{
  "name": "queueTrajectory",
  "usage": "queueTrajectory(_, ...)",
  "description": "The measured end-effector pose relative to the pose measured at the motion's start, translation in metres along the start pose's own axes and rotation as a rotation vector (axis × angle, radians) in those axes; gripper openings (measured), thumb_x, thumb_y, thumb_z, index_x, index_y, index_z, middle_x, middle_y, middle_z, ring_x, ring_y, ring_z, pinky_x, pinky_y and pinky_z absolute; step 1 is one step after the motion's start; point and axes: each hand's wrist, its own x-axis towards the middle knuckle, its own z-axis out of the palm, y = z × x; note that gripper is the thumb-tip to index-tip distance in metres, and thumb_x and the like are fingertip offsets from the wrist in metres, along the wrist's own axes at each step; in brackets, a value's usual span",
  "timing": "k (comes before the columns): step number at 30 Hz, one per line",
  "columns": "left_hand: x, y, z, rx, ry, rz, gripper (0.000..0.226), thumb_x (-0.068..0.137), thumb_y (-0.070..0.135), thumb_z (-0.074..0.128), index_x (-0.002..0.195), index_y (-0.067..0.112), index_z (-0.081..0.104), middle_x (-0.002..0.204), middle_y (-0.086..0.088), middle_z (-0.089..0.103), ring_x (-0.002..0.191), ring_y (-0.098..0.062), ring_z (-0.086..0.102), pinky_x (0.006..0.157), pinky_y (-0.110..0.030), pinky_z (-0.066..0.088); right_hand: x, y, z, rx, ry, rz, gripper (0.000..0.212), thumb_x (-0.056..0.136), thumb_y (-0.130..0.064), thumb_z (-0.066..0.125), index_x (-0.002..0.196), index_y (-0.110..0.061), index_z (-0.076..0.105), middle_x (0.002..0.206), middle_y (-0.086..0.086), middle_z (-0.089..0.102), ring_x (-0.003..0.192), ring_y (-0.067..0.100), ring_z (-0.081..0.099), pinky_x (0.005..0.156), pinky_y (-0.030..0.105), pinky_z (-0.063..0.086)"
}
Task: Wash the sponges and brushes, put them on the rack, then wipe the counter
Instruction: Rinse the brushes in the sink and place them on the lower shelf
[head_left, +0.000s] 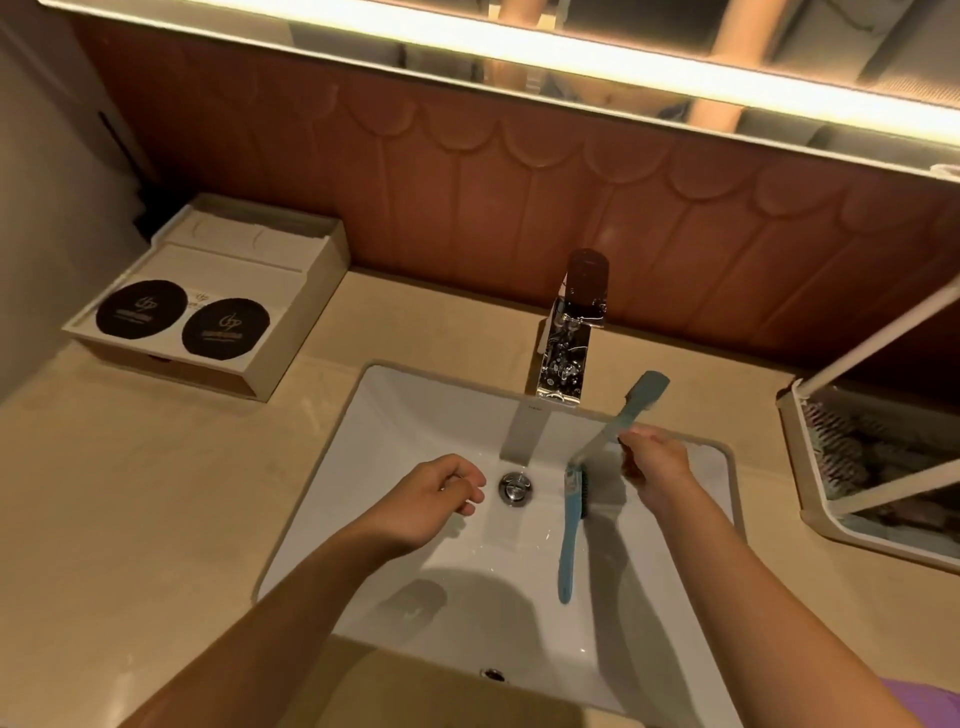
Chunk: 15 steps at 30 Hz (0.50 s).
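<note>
White sink (395, 415), right hand (657, 467) pinching tilted teal brush (647, 389), left hand (441, 488) relaxed

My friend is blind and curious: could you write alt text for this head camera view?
A person's right hand pinches a long teal-tipped brush tilted over a white rectangular sink, while a blue-handled brush with dark bristles lies in the basin. The left hand hovers empty beside the metal drain plug; a white rack stands on the beige counter at right.

light: warm, dim | source: bright strip (519, 54) overhead, blown out | shadows: soft in sink (405, 415) | edges: wide-angle bending
</note>
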Motion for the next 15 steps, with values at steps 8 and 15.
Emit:
queueTrajectory(8,-0.028,-0.008,0.018,-0.136,0.019,-0.014,0.022,0.097,0.024,0.042,0.097,0.014,0.061,0.084,0.004,0.062,0.075,-0.009,0.058,0.064,-0.02,0.04,-0.126,0.037,0.024,0.243,-0.381,0.111,0.013,0.091,-0.008,0.054,0.08,-0.013,0.058,0.06,0.0,0.047,0.042,0.006,0.041,0.037,0.016,0.035)
queueTrajectory(15,-0.062,-0.04,0.01,-0.159,0.211,0.02,0.024,0.095,0.026,0.049,0.077,0.014,0.06,0.067,0.003,0.058,0.062,-0.008,0.055,0.061,-0.018,0.042,-0.198,0.07,0.061,-0.067,-0.496,-0.052,0.005,0.086,-0.011,0.062,0.082,-0.014,0.06,0.07,0.003,0.052,0.057,0.011,0.044,0.054,0.022,0.038)
